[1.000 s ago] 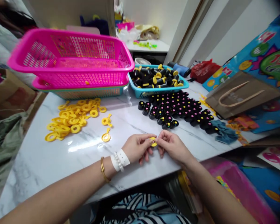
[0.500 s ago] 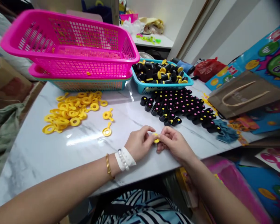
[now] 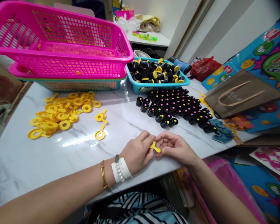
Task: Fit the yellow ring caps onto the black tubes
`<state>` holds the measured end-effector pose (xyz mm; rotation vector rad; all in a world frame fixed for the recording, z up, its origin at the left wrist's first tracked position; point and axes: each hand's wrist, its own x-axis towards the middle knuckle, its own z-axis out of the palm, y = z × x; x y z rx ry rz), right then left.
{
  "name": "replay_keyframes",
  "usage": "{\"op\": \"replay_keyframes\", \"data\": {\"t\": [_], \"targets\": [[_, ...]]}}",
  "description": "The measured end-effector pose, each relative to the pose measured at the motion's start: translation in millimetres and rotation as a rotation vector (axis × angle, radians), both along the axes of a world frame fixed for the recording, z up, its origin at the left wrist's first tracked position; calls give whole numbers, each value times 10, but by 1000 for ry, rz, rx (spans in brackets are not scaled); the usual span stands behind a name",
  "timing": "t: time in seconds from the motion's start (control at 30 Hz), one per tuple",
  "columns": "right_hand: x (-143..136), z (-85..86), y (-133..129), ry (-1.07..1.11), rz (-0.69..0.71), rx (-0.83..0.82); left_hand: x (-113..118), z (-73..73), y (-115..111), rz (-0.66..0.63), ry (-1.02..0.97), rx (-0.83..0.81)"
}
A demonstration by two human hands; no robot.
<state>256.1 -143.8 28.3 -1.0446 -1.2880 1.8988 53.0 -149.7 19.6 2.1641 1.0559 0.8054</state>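
One yellow piece [image 3: 156, 148] is sitting near the front edge of the counter [image 3: 67, 161], its partly hidden round end being pinched in the left hand's [image 3: 137, 151] grip. Its long axis is slanting rightward and nearer, the tab pointing toward the right hand [image 3: 177, 147], whose fingers are curving loosely; I cannot tell whether they are gripping it. Farther off, yellow rings [image 3: 60, 115] are lying left, black pieces [image 3: 175, 105] standing right.

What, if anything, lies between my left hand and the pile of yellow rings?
Some loose yellow rings lie on the tabletop between your left hand and the pile; nothing else visible stands there.
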Motion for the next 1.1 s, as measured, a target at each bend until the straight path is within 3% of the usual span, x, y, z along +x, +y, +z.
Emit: {"op": "replay_keyframes", "data": {"t": [0.07, 0.2, 0.47, 0.67, 0.8, 1.0, 1.1], "targets": [[-23, -3, 28, 29, 34, 11, 0, -43, 0, 54, -42, 3], [-128, 8, 41, -55, -56, 14, 1, -89, -11, 137, -90, -28], [-363, 4, -90, -375, -144, 147, -45, 29, -44, 126, 32, -157], [-305, 12, -5, -209, -11, -8, -99, 24, 4, 102, 117, -129], [-389, 33, 22, -355, 25, 40, -97, -4, 41, 64, 92, -160], [-552, -41, -177, -666, -289, 413, -70, -19, -6, 131, 132, -135], [-489, -81, -205, -485, -284, 308, -69, 8, -19, 137, 173, -151]]}}
